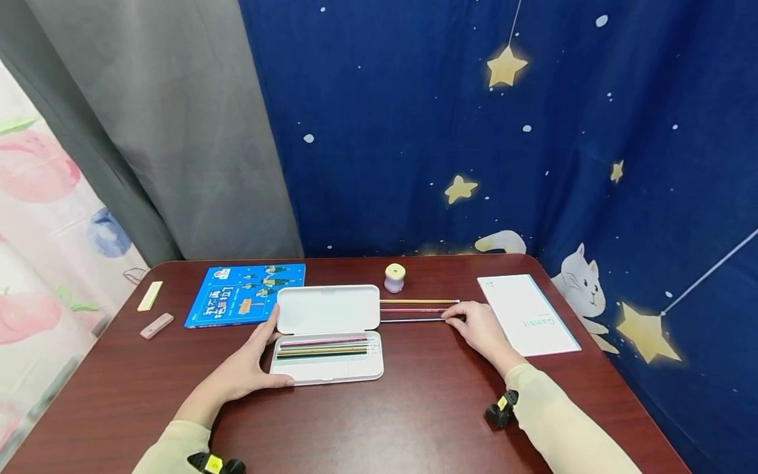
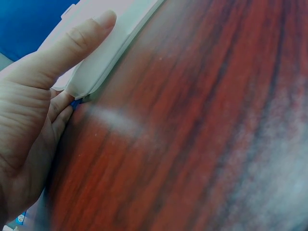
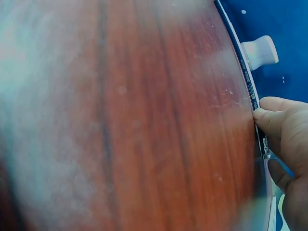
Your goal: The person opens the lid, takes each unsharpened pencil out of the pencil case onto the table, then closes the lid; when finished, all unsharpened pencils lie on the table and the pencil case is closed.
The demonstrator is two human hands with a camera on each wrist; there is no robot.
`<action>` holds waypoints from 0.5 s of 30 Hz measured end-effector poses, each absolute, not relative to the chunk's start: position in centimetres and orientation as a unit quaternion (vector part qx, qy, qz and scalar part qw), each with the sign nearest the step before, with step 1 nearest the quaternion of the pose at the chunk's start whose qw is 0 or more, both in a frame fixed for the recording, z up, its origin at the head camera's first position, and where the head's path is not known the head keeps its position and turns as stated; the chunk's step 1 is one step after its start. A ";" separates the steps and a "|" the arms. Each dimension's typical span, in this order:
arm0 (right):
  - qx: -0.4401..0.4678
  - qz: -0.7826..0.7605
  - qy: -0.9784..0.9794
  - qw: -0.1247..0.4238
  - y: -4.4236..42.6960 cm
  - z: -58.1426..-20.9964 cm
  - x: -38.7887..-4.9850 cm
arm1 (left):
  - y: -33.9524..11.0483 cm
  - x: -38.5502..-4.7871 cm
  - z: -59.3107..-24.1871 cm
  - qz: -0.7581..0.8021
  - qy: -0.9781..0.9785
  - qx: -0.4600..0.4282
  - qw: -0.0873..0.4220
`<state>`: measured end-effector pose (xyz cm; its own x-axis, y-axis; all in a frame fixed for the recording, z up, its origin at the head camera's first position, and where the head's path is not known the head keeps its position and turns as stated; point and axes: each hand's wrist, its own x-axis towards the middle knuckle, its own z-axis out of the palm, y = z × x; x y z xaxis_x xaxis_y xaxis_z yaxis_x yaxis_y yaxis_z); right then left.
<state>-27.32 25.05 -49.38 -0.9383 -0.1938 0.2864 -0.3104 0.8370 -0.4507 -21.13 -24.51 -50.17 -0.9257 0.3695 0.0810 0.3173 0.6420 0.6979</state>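
In the head view, a white pencil case [image 1: 314,374] lies with its lid raised back and several pencils [image 1: 322,352] inside. My left hand [image 1: 243,372] holds its left side; in the left wrist view the thumb of that hand [image 2: 29,110] lies over the white case [image 2: 115,48], with other fingers at its edge. Right of the case are a yellow pencil [image 1: 420,301], a red pencil [image 1: 411,310] and a dark pencil [image 1: 411,320]. My right hand [image 1: 482,329] pinches the dark one's right end. The right wrist view shows this hand [image 3: 293,134] with thumb and finger on the dark pencil [image 3: 244,67].
A blue book [image 1: 227,299] lies behind and left of the case, a yellow block [image 1: 150,296] and a pink one [image 1: 156,326] farther left. Behind the pencils stands a small yellow-and-purple object [image 1: 394,278]. A white booklet [image 1: 527,313] lies beyond my right hand.
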 end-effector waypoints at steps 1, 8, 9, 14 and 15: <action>0.131 0.252 -0.952 0.114 25.0 -49.4 -27.3 | -24.5 -21.1 -50.2 0.378 0.905 0.190 0.034; 0.130 0.250 -0.953 0.111 24.9 -49.3 -27.4 | -24.6 -21.2 -50.3 0.378 0.905 0.190 0.034; 0.132 0.250 -0.953 0.111 25.0 -49.3 -27.4 | -24.6 -21.2 -50.3 0.378 0.905 0.190 0.035; 0.134 0.250 -0.952 0.113 25.0 -49.2 -27.5 | -24.7 -21.2 -50.3 0.381 0.904 0.191 0.037; 0.133 0.251 -0.952 0.114 25.0 -49.2 -27.5 | -24.7 -21.2 -50.3 0.381 0.904 0.191 0.037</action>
<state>-27.46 24.96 -49.24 -0.9385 -0.1963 0.2839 -0.3108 0.8385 -0.4476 -21.23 -24.69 -50.26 -0.9240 0.3742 0.0791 0.3177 0.6358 0.7035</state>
